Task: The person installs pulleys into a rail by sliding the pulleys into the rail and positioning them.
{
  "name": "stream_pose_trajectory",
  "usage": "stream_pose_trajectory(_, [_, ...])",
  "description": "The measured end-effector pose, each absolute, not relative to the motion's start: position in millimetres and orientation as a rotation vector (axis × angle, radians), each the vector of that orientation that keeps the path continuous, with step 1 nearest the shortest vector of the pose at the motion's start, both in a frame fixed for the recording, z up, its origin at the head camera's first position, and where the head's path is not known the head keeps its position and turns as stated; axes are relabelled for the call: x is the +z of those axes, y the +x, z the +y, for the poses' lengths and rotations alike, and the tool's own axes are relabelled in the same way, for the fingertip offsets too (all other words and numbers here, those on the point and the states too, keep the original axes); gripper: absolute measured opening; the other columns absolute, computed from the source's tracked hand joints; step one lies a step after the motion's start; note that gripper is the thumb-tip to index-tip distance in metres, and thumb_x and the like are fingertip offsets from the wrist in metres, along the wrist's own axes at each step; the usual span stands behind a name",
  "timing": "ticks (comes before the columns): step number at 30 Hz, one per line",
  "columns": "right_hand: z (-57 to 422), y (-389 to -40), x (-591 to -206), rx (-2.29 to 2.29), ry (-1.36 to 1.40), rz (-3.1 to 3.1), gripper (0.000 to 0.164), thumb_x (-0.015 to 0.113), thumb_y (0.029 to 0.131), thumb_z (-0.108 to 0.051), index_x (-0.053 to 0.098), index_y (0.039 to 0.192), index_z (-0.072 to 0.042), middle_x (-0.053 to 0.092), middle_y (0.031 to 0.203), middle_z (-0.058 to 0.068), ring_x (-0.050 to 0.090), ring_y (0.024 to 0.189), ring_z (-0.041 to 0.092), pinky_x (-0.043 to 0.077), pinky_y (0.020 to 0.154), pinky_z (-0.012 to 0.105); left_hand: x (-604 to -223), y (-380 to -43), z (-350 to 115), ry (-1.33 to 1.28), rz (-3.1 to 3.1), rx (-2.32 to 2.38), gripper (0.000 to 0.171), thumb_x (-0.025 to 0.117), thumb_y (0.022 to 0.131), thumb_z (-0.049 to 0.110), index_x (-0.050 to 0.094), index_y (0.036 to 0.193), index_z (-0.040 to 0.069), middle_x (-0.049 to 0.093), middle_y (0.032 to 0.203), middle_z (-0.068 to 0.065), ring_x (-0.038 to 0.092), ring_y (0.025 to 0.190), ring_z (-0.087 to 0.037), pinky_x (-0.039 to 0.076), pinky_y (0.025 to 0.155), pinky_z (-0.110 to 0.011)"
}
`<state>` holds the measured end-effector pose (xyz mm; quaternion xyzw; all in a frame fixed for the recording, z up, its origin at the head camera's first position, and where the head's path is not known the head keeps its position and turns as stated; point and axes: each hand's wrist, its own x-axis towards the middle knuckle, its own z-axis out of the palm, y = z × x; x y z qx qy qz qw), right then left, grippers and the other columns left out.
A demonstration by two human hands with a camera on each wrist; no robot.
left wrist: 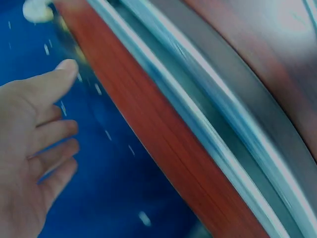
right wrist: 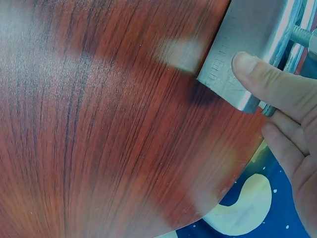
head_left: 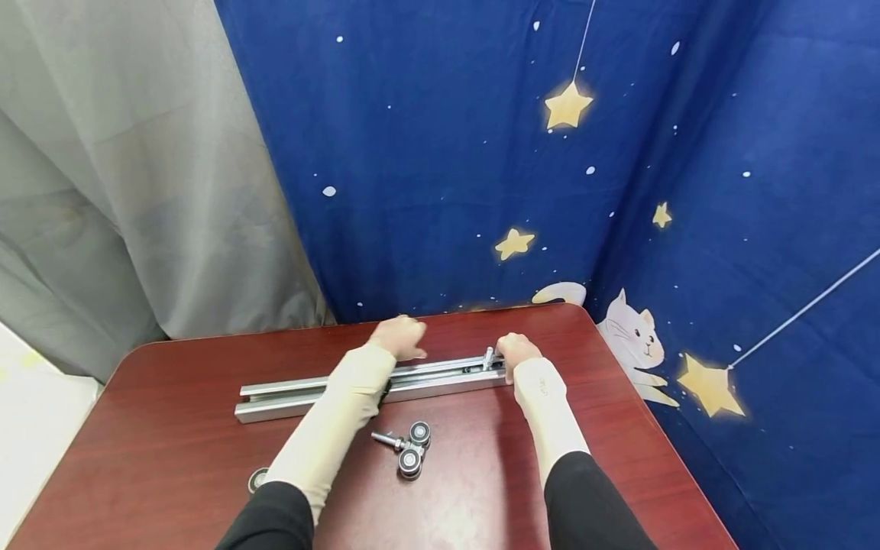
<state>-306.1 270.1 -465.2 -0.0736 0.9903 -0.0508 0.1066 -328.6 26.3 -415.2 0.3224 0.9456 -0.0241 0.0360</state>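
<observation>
A silver C-shaped metal rail [head_left: 443, 391] lies across the table, its slot facing up. At its right end my right hand [head_left: 517, 353] grips it; in the right wrist view the thumb [right wrist: 270, 82] presses the side wall and the fingers curl behind the end. Beside that hand a threaded bolt [head_left: 488, 358] stands up out of the slot. My left hand [head_left: 401, 338] hovers over the rail's far side, holding nothing; the left wrist view shows its fingers [left wrist: 57, 136] loosely bent, apart from the rail. A roller trolley with a bolt [head_left: 412, 449] lies in front of the rail.
Another roller [head_left: 257, 479] shows partly from behind my left forearm. The reddish-brown table [head_left: 165, 451] has a rounded far right corner. Behind it hang a grey curtain [head_left: 186, 191] and a blue curtain [head_left: 440, 168] with stars.
</observation>
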Motion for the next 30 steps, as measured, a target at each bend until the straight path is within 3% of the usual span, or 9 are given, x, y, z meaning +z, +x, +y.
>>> stream_pose_trajectory(3, [270, -306, -468, -0.14, -0.229, 2.924, 0.054, 0.086, 0.046, 0.001, 0.071, 0.097, -0.013, 0.065, 0.094, 0.005, 0.059, 0.086, 0.02, 0.05, 0.074, 0.035, -417, -323, 58, 1.143, 2.884, -0.037, 0.036, 0.066, 0.08, 0.035, 0.06, 0.103, 0.009, 0.063, 0.105, -0.006, 0.057, 0.101, -0.024, 0.044, 0.087, -0.035])
stream_pose_trajectory(6, [268, -306, -470, -0.137, -0.245, 2.921, 0.051, 0.086, 0.045, 0.0, 0.071, 0.093, -0.012, 0.065, 0.09, 0.005, 0.058, 0.084, 0.02, 0.05, 0.073, 0.035, -420, -318, 83, 1.277, 2.876, -0.016, 0.034, 0.064, 0.082, 0.033, 0.059, 0.106, 0.008, 0.062, 0.106, -0.006, 0.057, 0.1, -0.022, 0.043, 0.089, -0.033])
stream_pose_trajectory(12, [267, -306, -472, -0.122, -0.23, 2.942, 0.048, 0.087, 0.042, 0.001, 0.07, 0.086, -0.011, 0.065, 0.088, 0.006, 0.06, 0.083, 0.021, 0.05, 0.073, 0.035, -430, -313, 116, 1.494, 2.876, 0.018, 0.014, 0.062, 0.083, 0.023, 0.061, 0.088, 0.009, 0.064, 0.085, -0.005, 0.061, 0.084, -0.019, 0.047, 0.076, -0.031])
stream_pose_trajectory(20, [268, -307, -474, -0.242, -0.227, 2.986, 0.053, 0.083, 0.041, 0.007, 0.071, 0.088, -0.014, 0.066, 0.092, 0.006, 0.06, 0.084, 0.021, 0.051, 0.07, 0.036, -437, -314, 134, 1.343, 2.883, -0.012, 0.004, 0.065, 0.08, 0.02, 0.068, 0.082, 0.017, 0.066, 0.081, 0.0, 0.062, 0.075, -0.016, 0.049, 0.066, -0.028])
stream_pose_trajectory(30, [275, -311, -470, -0.186, -0.247, 2.99, 0.051, 0.086, 0.039, 0.004, 0.07, 0.085, -0.011, 0.066, 0.084, 0.007, 0.061, 0.078, 0.022, 0.051, 0.066, 0.036, -447, -321, 144, 1.219, 2.905, 0.087, 0.008, 0.064, 0.08, 0.016, 0.07, 0.081, 0.02, 0.066, 0.081, 0.002, 0.061, 0.074, -0.016, 0.048, 0.064, -0.028])
